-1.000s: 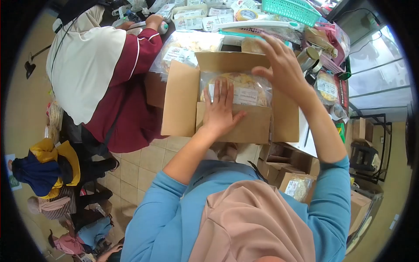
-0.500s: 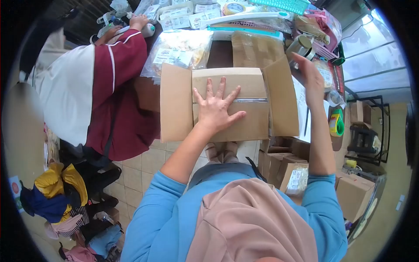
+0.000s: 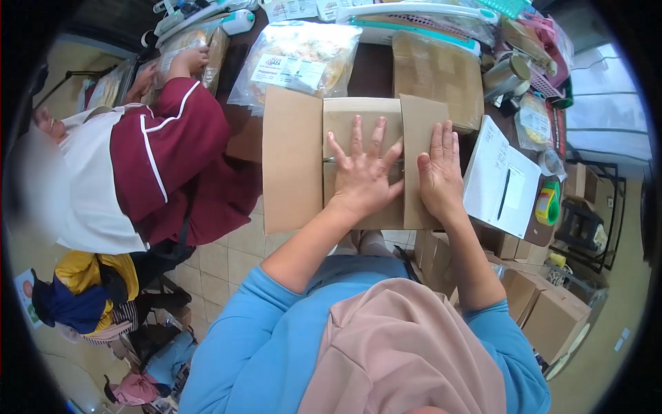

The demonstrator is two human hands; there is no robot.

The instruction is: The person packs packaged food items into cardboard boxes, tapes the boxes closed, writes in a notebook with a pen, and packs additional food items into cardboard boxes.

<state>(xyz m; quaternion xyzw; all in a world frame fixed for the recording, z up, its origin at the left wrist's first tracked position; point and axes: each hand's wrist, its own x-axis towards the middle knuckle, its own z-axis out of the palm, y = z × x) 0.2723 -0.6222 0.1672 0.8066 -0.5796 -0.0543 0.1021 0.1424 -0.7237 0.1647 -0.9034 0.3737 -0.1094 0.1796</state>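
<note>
A cardboard box (image 3: 293,162) stands in front of me with its far and near flaps folded down over the top. Its left flap sticks out to the side, while the right flap is folded inward. My left hand (image 3: 363,172) lies with spread fingers on the middle of the closed flaps and holds nothing. Against the right flap, my right hand (image 3: 441,172) presses flat with its fingers stretched out. The box's contents are hidden under the flaps.
Behind the box lie a bagged pizza (image 3: 293,62) and a taped carton (image 3: 438,79). An open notebook with a pen (image 3: 505,193), a tape dispenser (image 3: 547,203) and a jar (image 3: 507,76) are to the right. A co-worker's maroon sleeve (image 3: 189,127) is at the left.
The far and near flaps have come down over the bagged pizza inside. My right hand has moved down onto the right flap, which is now folded inward. The co-worker's hands are now on a packet.
</note>
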